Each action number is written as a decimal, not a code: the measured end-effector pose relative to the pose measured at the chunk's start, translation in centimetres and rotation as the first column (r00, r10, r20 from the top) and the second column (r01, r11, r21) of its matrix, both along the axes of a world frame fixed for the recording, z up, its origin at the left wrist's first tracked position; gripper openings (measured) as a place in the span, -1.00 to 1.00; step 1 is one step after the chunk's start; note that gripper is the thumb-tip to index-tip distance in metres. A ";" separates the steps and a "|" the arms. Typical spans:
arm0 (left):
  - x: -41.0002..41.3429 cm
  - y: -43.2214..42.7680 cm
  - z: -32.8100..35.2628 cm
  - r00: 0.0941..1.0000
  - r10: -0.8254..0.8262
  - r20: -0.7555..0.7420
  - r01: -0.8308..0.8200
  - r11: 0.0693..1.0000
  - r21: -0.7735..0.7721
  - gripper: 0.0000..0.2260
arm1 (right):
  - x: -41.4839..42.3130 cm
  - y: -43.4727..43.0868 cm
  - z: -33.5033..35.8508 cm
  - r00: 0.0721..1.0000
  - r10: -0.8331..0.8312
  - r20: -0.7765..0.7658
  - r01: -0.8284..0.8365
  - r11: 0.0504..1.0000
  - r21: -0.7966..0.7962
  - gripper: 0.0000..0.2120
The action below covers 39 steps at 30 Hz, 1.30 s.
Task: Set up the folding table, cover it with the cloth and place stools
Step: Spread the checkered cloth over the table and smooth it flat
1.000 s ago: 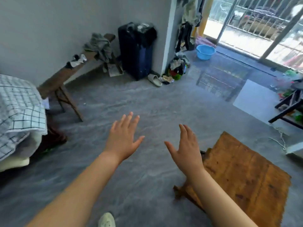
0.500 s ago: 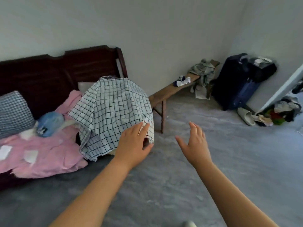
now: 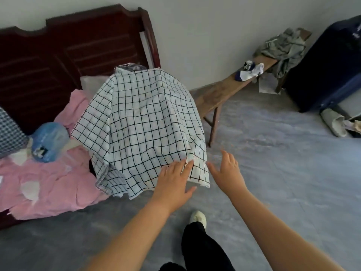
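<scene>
A white cloth with a black grid pattern (image 3: 144, 122) hangs draped over a tall lump at the end of the bed. My left hand (image 3: 173, 180) is open, fingers straight, and its fingertips reach the cloth's lower right corner. Just right of that corner my right hand (image 3: 227, 173) hovers open over the floor, apart from the cloth. The folding table is out of view. A long wooden bench (image 3: 220, 90) stands along the wall behind the cloth.
A bed with a pink blanket (image 3: 48, 186) and dark wooden headboard (image 3: 64, 44) fills the left. A blue cap (image 3: 48, 141) lies on it. Socks and grey clothes lie on the bench. A dark suitcase (image 3: 330, 67) and slippers (image 3: 332, 122) stand at right. My foot (image 3: 198, 218) is on the grey floor.
My view swung left from the wooden table top on the floor to the bed. I stepped closer, and both open hands reached toward the checked cloth's lower corner.
</scene>
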<state>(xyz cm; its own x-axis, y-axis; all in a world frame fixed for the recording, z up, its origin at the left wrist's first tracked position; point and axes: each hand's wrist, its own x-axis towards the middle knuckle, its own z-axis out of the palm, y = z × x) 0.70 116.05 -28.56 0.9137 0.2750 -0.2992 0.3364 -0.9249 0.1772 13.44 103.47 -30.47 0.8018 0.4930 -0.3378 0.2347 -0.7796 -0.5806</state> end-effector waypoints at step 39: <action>13.9 11.8 -16.8 0.820 -0.526 -0.228 0.546 0.837 0.032 -0.49 | 4.8 5.5 -20.8 0.356 -0.577 -0.736 0.750 0.645 -0.143 -0.67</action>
<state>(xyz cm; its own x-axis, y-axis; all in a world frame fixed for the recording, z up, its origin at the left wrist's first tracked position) 14.55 127.90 -45.34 0.8470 -0.2051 -0.4905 -0.1984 -0.9779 0.0662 18.22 108.94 -51.28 0.4670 0.0251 -0.8839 -0.8250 -0.3474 -0.4458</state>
